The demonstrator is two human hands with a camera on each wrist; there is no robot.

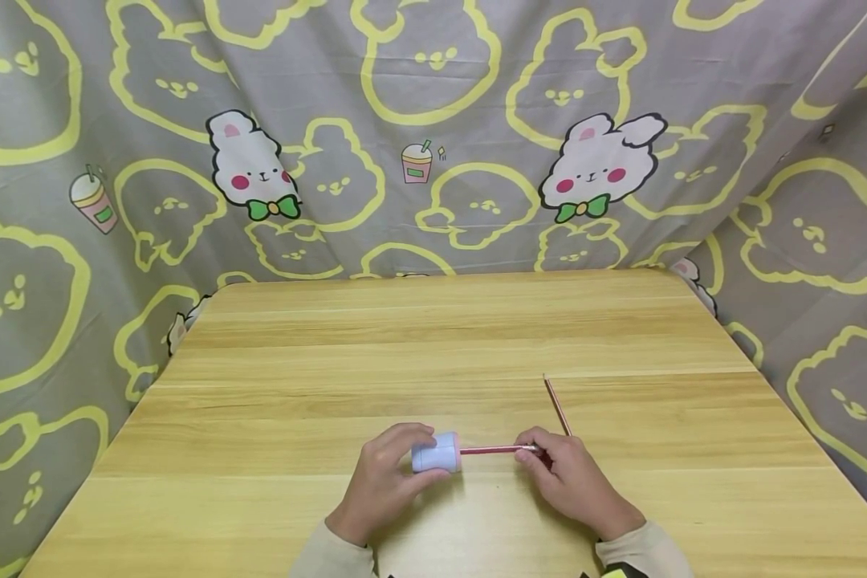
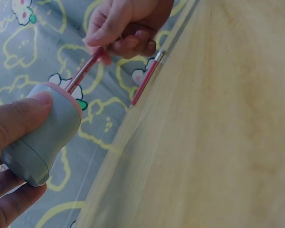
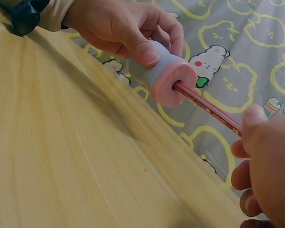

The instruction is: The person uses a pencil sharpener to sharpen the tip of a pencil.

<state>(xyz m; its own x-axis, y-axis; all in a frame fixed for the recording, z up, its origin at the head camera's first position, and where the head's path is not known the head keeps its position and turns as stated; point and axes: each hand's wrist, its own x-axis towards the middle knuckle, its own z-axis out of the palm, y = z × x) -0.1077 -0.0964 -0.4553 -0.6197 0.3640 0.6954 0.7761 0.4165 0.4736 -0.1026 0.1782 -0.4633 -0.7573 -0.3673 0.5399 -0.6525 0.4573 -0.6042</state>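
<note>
My left hand (image 1: 386,478) grips a pale blue pencil sharpener (image 1: 437,454) with a pink end, thumb on one side and fingers on the other. A red striped pencil (image 3: 206,107) goes into the hole in the sharpener's pink face, its tip hidden inside. My right hand (image 1: 567,474) pinches the pencil near its other end, thumb against the fingers. Sharpener and pencil lie nearly in one line, held above the wooden table. Beyond the right hand lies a second red pencil (image 1: 558,405), partly covered by that hand in the head view.
The wooden table (image 1: 433,337) spreads out around the hands. A grey curtain (image 1: 477,96) with yellow cartoon outlines hangs along its back and sides. A dark band (image 3: 26,16) is on the left wrist, by the beige sleeve.
</note>
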